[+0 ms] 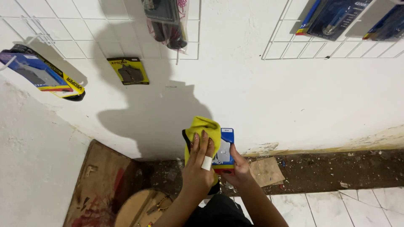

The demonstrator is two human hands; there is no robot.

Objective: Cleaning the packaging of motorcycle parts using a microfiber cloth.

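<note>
We see a yellow cloth (205,130) with a black edge under the left hand (198,168), which has a white strip on one finger. The right hand (238,168) holds a blue packet (225,153) with a red bottom and a grey part inside. The wall (261,92) is white, the wire grids (105,29) white, the wooden board (99,185) brown with red stains.

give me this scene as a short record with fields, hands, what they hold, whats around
left hand: left hand presses a yellow cloth against the package, one finger wrapped in white tape
right hand: right hand grips a blue blister package from below
package: held upright in front of the white wall, partly covered by the cloth
wall: wire grid racks with hanging packaged parts; a yellow-and-black package hangs by itself
floor: wooden board at left, cardboard piece, white tiles
</note>
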